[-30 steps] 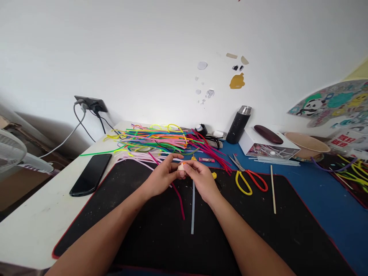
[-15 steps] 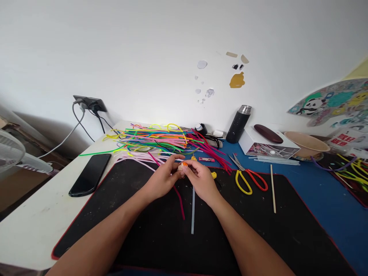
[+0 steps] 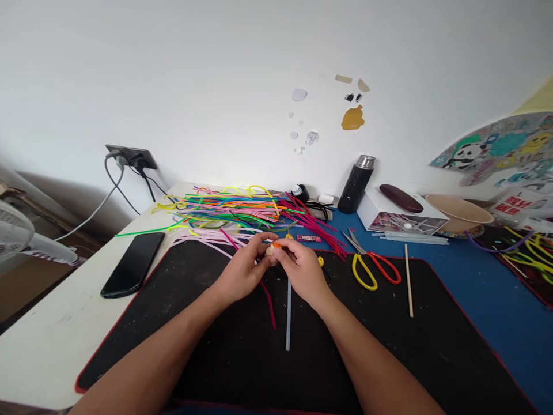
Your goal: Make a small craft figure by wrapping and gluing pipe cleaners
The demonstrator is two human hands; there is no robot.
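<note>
Lying beneath both hands (image 3: 242, 271) (image 3: 305, 275), a black mat (image 3: 242, 357), white wall (image 3: 194, 75) beyond.

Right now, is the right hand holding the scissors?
No, the scissors lie with blades spread, apart from the right hand and to its right.

Left of the left hand (image 3: 242, 271), a black phone (image 3: 133, 265) lies on the white tabletop (image 3: 52, 340), with a fan (image 3: 15, 230) farther out and a wall socket (image 3: 130, 153) holding plugs (image 3: 117, 157) beyond. Ahead and right of the right hand (image 3: 305, 275) stands a black flask (image 3: 356, 185), then a white box (image 3: 370, 211) bearing a maroon case (image 3: 401, 198), then a tan bowl (image 3: 461, 211)
</note>
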